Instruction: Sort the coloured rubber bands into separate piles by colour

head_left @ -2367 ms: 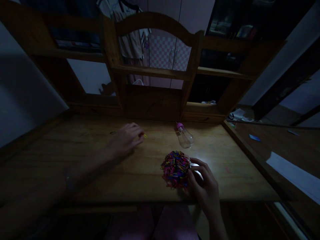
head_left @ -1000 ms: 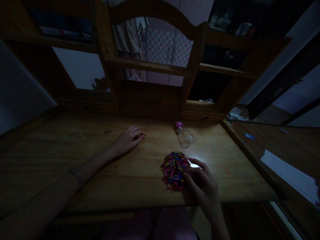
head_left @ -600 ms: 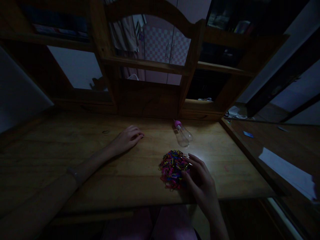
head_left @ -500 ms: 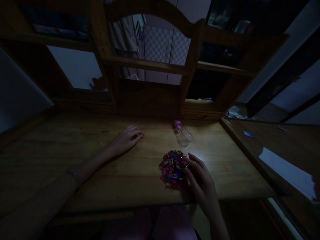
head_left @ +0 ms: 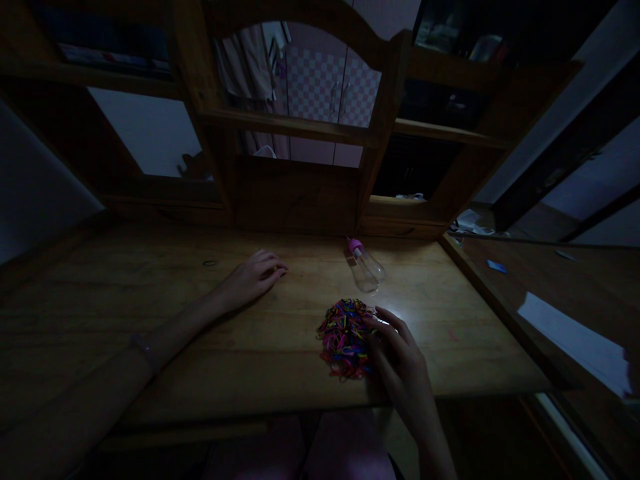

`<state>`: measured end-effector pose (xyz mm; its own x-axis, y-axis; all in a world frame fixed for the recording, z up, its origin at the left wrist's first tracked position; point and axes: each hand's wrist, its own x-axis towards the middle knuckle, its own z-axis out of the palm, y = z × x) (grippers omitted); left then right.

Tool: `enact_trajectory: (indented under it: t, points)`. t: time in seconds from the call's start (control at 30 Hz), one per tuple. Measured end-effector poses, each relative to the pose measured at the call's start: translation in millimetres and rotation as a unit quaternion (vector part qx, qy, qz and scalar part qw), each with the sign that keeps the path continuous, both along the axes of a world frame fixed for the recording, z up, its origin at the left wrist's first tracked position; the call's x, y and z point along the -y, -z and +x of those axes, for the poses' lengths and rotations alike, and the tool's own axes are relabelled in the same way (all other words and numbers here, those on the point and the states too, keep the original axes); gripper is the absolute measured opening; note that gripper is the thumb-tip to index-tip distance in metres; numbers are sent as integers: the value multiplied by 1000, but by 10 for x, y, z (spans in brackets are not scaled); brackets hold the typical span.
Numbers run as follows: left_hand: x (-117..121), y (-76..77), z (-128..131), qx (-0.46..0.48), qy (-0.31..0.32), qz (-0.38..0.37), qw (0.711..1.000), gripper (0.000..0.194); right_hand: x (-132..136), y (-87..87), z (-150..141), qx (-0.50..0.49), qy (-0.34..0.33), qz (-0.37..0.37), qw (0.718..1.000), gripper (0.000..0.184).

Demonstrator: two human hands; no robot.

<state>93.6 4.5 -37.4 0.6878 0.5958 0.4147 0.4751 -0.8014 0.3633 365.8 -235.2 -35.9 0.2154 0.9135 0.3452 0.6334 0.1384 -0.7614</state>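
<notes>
A heap of small multicoloured rubber bands (head_left: 345,340) lies on the wooden desk near its front edge. My right hand (head_left: 403,363) rests at the heap's right side, thumb and fingers curved and apart, fingertips touching the bands. Farther left, my left hand (head_left: 253,277) lies on the desk top, its thumb and forefinger tips together. A faint yellowish spot shows between them, too dim to name. Left of that hand is a single dark loop (head_left: 209,263), like one band. Behind the heap is a clear bottle (head_left: 367,272) with a pink cap.
A wooden shelf unit (head_left: 295,197) with drawers rises along the back of the desk (head_left: 240,373). On a lower surface to the right are white paper (head_left: 575,340) and a small blue card (head_left: 497,266). The room is dim.
Both hands stay in nearly the same places. The right fingers have shifted only slightly at the heap's edge, and the view has tilted a little.
</notes>
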Motion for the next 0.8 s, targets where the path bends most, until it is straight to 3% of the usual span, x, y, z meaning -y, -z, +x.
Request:
enact_trajectory:
  t: [0.3,0.5,0.8]
  points:
    - [10,-10,-6,-3,-2,-6,1000,28,9,18,29,-18,53,17,998,27]
    - [13,-6,-7,-5,3,-3,1000,27,4,39,25,-1,36,17,999,19]
    - [1,7,-9,-7,4,-2,1000,28,23,19,48,-70,41,16,997,12]
